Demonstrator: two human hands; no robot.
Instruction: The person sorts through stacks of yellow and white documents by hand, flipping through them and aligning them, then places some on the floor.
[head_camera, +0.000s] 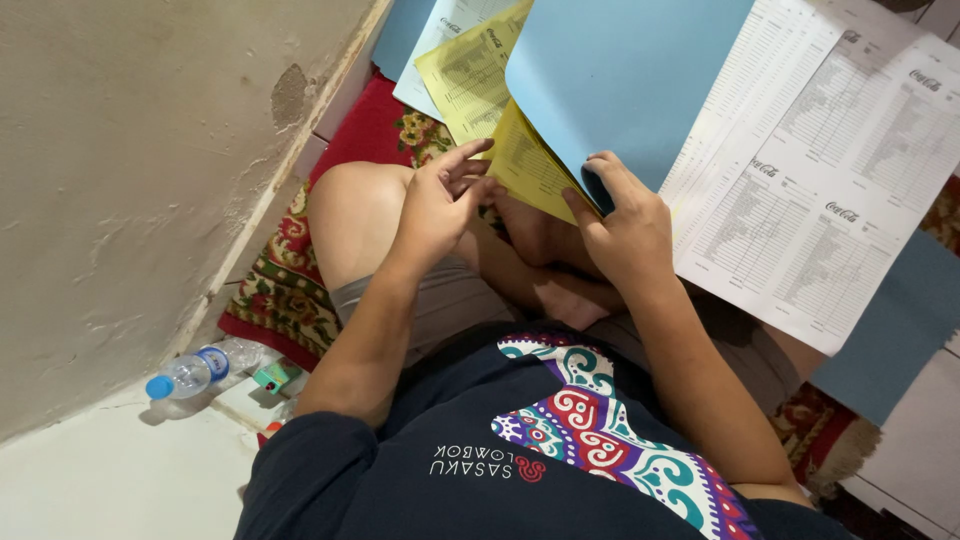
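I sit cross-legged on a patterned red rug (290, 280) and look down at my lap. My right hand (625, 225) pinches the lower corner of a light blue sheet (620, 70) together with a yellow printed sheet (530, 165) beneath it. My left hand (440, 200) touches the left edge of that yellow sheet, fingers slightly spread. Another yellow printed sheet (470, 75) and a white one (440, 40) lie further up, partly under the blue sheet.
Several white printed table sheets (810, 190) spread out to the right, over a blue sheet (890, 330). A plastic water bottle with a blue cap (195, 372) lies by the wall (130, 180) at left, next to a small green box (270, 377).
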